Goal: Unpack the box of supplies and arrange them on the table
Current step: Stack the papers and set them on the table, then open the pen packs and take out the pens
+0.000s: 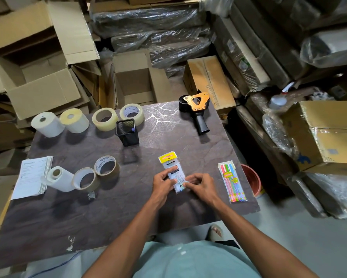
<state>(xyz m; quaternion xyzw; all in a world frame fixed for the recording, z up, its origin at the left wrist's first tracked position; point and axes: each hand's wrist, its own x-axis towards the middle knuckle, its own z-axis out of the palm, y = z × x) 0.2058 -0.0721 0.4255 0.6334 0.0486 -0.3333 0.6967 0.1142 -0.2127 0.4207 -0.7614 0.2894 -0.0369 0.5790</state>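
I have both hands, left hand (162, 182) and right hand (198, 184), with fingers pinching the packet (173, 171) lying on the surface (108, 207).

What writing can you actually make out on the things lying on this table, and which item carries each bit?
"TOTEM": yellow header of the clear packet, upside down to the camera, held by the left hand and right hand.
Pencil pack: yellow label, too blurred to read.
Paper stack: heading and print too small.
Tape roll core print: unreadable.
Brown tape roll core print: unreadable.
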